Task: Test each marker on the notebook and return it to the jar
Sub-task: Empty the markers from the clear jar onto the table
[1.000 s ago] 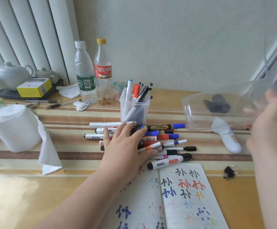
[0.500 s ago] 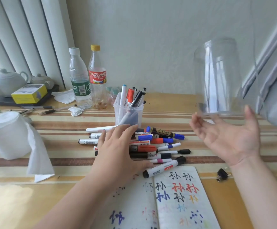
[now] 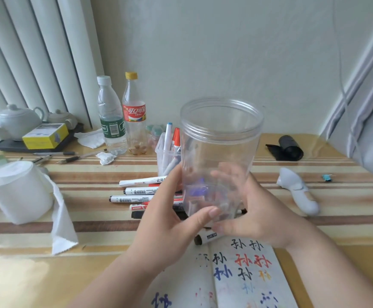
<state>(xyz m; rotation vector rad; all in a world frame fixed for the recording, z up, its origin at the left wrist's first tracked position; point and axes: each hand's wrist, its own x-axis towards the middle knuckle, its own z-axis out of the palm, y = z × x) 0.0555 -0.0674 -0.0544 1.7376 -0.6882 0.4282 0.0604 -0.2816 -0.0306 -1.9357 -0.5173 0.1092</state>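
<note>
A clear plastic jar [image 3: 221, 138] stands upright and empty in the air above the marker pile, its mouth up. My left hand [image 3: 170, 218] grips its lower left side, thumb across the front. My right hand [image 3: 254, 210] cups its lower right side and base, fingers curled round it. Several markers [image 3: 141, 192] lie on the striped table behind and under the jar; one black-capped marker [image 3: 207, 237] lies at the top edge of the open notebook [image 3: 243, 274], which carries coloured test marks.
A small clear cup [image 3: 165, 156] with several pens stands behind the jar. Two bottles [image 3: 123, 116], a teapot tray [image 3: 29, 141] and a paper roll [image 3: 18, 192] are on the left. A white device [image 3: 296, 192] and a black roll [image 3: 287, 147] lie on the right.
The jar came from the right, turned mouth-up and moved to the centre over the markers. My left hand lifted off the marker pile and took hold of the jar.
</note>
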